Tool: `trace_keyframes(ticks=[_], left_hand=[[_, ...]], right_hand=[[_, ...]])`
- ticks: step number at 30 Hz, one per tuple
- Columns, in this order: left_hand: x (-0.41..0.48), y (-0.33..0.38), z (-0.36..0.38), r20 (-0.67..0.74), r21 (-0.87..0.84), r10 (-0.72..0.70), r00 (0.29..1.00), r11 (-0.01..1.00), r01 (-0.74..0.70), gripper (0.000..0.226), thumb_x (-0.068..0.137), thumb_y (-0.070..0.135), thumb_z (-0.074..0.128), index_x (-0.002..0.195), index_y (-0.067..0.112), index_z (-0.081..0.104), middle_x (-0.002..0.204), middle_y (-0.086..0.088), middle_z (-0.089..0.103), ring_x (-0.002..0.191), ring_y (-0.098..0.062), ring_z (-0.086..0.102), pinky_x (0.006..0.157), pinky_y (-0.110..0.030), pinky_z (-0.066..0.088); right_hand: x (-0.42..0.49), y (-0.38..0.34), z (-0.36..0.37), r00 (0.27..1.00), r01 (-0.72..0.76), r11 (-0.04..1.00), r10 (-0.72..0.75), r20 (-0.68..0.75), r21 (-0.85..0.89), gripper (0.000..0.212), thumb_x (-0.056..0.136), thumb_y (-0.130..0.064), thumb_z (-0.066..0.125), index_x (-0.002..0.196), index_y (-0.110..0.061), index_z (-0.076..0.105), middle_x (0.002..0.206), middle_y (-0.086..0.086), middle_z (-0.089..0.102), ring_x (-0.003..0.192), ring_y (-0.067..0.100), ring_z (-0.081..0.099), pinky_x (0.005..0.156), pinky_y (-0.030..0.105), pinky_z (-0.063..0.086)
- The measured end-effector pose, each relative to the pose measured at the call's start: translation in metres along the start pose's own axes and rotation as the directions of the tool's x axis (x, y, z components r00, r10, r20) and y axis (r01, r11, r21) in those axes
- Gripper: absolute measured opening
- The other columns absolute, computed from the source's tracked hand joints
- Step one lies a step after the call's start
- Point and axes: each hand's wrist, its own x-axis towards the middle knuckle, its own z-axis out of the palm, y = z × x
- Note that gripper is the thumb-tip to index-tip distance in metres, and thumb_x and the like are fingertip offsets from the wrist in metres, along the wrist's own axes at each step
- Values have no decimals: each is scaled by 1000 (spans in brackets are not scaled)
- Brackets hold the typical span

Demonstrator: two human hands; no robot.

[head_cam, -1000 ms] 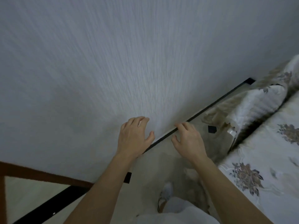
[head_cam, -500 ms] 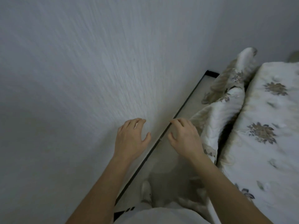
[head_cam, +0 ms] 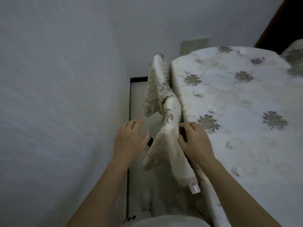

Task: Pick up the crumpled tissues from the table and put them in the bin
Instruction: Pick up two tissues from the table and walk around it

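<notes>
A table [head_cam: 246, 131] under a white cloth with flower prints fills the right side. Several small white crumpled tissues lie on it, one [head_cam: 198, 92] near the left edge, another [head_cam: 213, 110] just beyond my right hand, a third [head_cam: 236, 171] closer to me. My right hand [head_cam: 195, 141] hovers at the table's left edge with curled, spread fingers and holds nothing. My left hand [head_cam: 129, 140] is held out over the floor gap, fingers apart, holding nothing. No bin is in view.
A grey-white wall [head_cam: 57, 95] stands close on the left. The cloth's hanging folds [head_cam: 164, 112] drape into the narrow floor strip [head_cam: 137, 99] between wall and table. A pale rectangular object [head_cam: 195, 45] sits against the far wall. A dark doorway [head_cam: 288, 22] lies top right.
The view has swung to the right, from the wall to the covered table. Both hands stay held out in front, the right one now at the table's edge.
</notes>
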Motion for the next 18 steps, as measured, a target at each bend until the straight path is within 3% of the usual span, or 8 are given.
trace_keyframes(ticks=[3, 7, 13, 18], left_hand=[[46, 7, 5, 38, -150, 169, 985, 975, -161, 45, 86, 45, 50, 122, 18, 60, 118, 2, 63, 107, -19, 57, 87, -35, 48], [89, 22, 31, 103, -314, 357, 928, 898, -310, 41, 89, 39, 56, 125, 21, 59, 123, 4, 61, 114, -16, 53, 94, -34, 47], [110, 111, 82, 202, -533, 665, 719, 691, -489, 35, 93, 29, 61, 127, 22, 57, 126, 6, 58, 117, -13, 49, 98, -27, 42], [99, 167, 132, 299, -576, 758, 579, 628, -524, 31, 93, 29, 62, 123, 22, 60, 126, 6, 59, 122, -14, 49, 100, -30, 41]], right_hand=[[3, 18, -7, 984, -171, 984, 168, -65, -43, 35, 84, -22, 63, 118, -13, 64, 113, 7, 64, 106, 29, 57, 85, 42, 52], [-20, 40, -21, 900, -421, 904, 407, -155, -74, 37, 87, -24, 64, 123, -15, 62, 119, 6, 62, 111, 27, 55, 86, 42, 52], [-95, 68, -44, 690, -708, 704, 672, -267, -58, 36, 90, -27, 62, 125, -18, 60, 121, 0, 60, 110, 21, 54, 79, 37, 53], [-150, 91, -56, 520, -832, 555, 789, -327, 17, 37, 91, -27, 61, 127, -18, 60, 118, 1, 61, 110, 21, 54, 77, 36, 52]])
